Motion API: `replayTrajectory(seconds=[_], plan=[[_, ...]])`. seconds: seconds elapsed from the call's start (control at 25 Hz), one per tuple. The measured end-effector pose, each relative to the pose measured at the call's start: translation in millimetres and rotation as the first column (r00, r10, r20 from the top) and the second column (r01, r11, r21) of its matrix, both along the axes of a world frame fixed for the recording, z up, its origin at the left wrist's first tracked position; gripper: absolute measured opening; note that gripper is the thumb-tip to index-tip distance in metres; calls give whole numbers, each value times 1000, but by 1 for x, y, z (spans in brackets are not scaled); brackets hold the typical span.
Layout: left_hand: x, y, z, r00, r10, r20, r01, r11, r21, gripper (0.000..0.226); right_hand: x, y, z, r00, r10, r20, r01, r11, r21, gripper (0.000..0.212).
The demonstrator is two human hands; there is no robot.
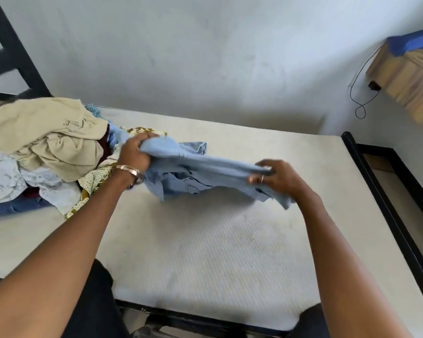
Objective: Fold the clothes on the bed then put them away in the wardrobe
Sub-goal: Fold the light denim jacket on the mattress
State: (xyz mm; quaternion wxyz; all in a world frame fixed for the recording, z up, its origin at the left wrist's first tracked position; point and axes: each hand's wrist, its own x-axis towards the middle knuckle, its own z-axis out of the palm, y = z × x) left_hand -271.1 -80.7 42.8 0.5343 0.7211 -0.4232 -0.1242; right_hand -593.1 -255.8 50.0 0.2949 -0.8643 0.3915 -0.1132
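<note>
White quilted mattress (pixel 205 252) is lying bare nearest the person, w/ both forearms reaching out over it. Right hand (pixel 279 178) is pinching one end of the light blue garment (pixel 193 172) betw. thumb and fingers, grip tight and nearly closed on a bunched edge; left hand (pixel 136 154) is fisting the other end, fingers fully curled round a wad of the same cloth. Garment is hanging stretched betw. the two hands just above the mattress, middle sagging and crumpled, lower folds prob. touching the bed. Step in hand looks like opening it out before folding. To do it well: swap the wad grip for corners or seams, give a shake so the layers are dropping free, then lay it flat on the bare mattress and smooth before the 1st fold. Kind of garment is unclear, too bunched. Beyond the left hand, the pile of unfolded clothes (pixel 42 154) is sitting on the bed, beige top uppermost, touching the blue piece near the left fist, so pull clear to avoid dragging others. Wardrobe isn't in view.
</note>
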Motion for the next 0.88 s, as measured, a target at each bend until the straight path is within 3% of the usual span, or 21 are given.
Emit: replayTrajectory(seconds=[0.04, 0.08, 0.12, 0.16, 0.2, 0.24, 0.32, 0.36, 0.4, 0.44, 0.48, 0.56, 0.64, 0.76, 0.88], plan=[[-2, 13, -12, 990, -144, -5, 141, 958, 251, 25, -2, 8, -5, 974, 130, -186, -109, 987, 119, 40], [-6, 27, -27, 947, -322, 0, 262, 772, 579, 22, -5, 13, -16, 900, 236, -366, -161, 961, 225, 48], [-10, 41, -47, 894, -446, -49, 286, 481, 829, 17, -8, 17, -27, 785, 313, -534, -171, 939, 300, 54], [-16, 56, -64, 851, -501, -158, 286, 190, 939, 17, -10, 20, -42, 668, 370, -646, -157, 918, 364, 58], [-18, 66, -77, 823, -500, -270, 308, -7, 951, 29, -10, 23, -55, 563, 413, -716, -125, 899, 420, 59], [-20, 70, -85, 806, -448, -387, 388, -95, 917, 43, -8, 21, -66, 507, 431, -747, -79, 886, 458, 58], [-17, 61, -76, 780, -322, -537, 529, -119, 840, 62, -1, 10, -71, 477, 381, -792, -2, 902, 433, 50], [-11, 48, -65, 784, -362, -504, 487, -144, 861, 65, 4, 2, -67, 490, 317, -812, 6, 930, 367, 43], [-7, 34, -51, 796, -483, -366, 321, -177, 930, 62, 8, -7, -63, 534, 221, -816, 1, 965, 262, 37], [1, 15, -42, 790, -601, -121, 96, -74, 993, 52, 14, -16, -54, 602, 91, -793, 26, 991, 134, 32], [7, -6, -28, 742, -648, 172, -104, 142, 984, 41, 20, -26, -45, 679, -59, -732, 90, 996, 4, 31], [24, -47, 4, 656, -459, 599, -322, 547, 772, 27, 32, -41, -16, 802, -343, -488, 275, 939, -208, 34], [32, -79, 46, 562, -196, 803, -415, 773, 479, 27, 42, -55, 24, 844, -503, -187, 406, 826, -391, 32], [39, -94, 93, 455, 101, 885, -415, 903, 110, 30, 47, -69, 68, 839, -528, 133, 517, 696, -498, 38], [38, -79, 75, 429, 89, 899, -344, 936, 71, 36, 40, -64, 47, 853, -478, 210, 509, 669, -542, 45]])
